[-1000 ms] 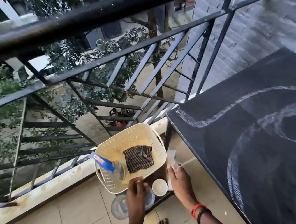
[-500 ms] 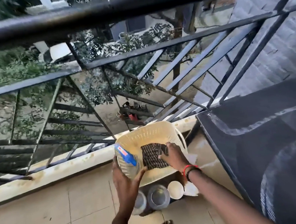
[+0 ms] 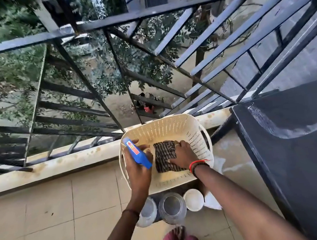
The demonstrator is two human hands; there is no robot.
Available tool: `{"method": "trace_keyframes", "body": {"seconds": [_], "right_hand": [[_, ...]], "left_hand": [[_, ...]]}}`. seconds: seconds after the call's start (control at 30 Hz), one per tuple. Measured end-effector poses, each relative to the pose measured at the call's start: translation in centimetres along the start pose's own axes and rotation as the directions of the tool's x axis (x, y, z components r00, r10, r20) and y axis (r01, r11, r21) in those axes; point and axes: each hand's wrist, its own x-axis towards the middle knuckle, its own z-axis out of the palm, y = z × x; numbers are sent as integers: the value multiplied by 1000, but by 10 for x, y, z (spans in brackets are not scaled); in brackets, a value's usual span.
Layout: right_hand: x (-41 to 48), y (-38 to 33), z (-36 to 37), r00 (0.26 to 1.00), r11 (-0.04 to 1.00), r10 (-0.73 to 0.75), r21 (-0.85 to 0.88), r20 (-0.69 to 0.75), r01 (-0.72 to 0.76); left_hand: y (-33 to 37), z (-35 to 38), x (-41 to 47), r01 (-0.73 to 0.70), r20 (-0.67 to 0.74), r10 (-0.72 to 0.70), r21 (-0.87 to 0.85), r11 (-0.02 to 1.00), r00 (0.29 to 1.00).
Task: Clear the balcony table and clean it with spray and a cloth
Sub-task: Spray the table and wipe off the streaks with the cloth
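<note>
A cream perforated basket [image 3: 174, 126] stands on the balcony floor by the railing. Inside it lies a dark striped cloth [image 3: 163, 155]. My right hand [image 3: 182, 154] rests flat on the cloth with its fingers spread over it. My left hand [image 3: 137, 167] is wrapped around a spray bottle with a blue head [image 3: 136, 153] at the basket's left side. The black table [image 3: 297, 141] fills the right side, streaked with white wipe marks.
Below the basket, on the floor, sit two clear jars [image 3: 172, 207], a white bowl [image 3: 193, 199] and a white cloth or paper [image 3: 212, 201]. The black metal railing [image 3: 140, 15] and a low ledge [image 3: 58, 163] close off the far side. Tan floor tiles [image 3: 46, 225] spread to the left.
Both hands rose from the jars and bowl on the floor into the basket. The left closed around the spray bottle; the right came down onto the striped cloth.
</note>
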Motion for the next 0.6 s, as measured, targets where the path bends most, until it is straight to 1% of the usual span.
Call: {"method": "trace_keyframes", "body": {"seconds": [0.13,0.27,0.33,0.43,0.47,0.53,0.6], "right_hand": [[10,3,4,999,996,7,-85,-45,-11],[18,3,-1,999,988,16,-150,-51,-24],[22,3,-2,998,989,22,-144,-51,-29],[23,2,-3,999,993,-18,-119,-52,12],[20,1,-4,998,997,-39,-68,-48,36],[12,-3,-6,999,988,-43,150,4,41],[-1,-7,-10,998,934,-27,357,52,6]], "left_hand": [[0,-1,4,-3,22,3,7,1000,1000],[7,-3,12,45,10,-45,-26,999,999],[14,-4,16,54,20,-54,-45,997,998],[23,-5,22,36,28,-36,-6,999,999],[24,-5,23,31,32,-31,-5,1000,999],[30,-6,24,24,41,-24,4,1000,999],[37,-9,25,25,40,-26,14,1000,999]]}}
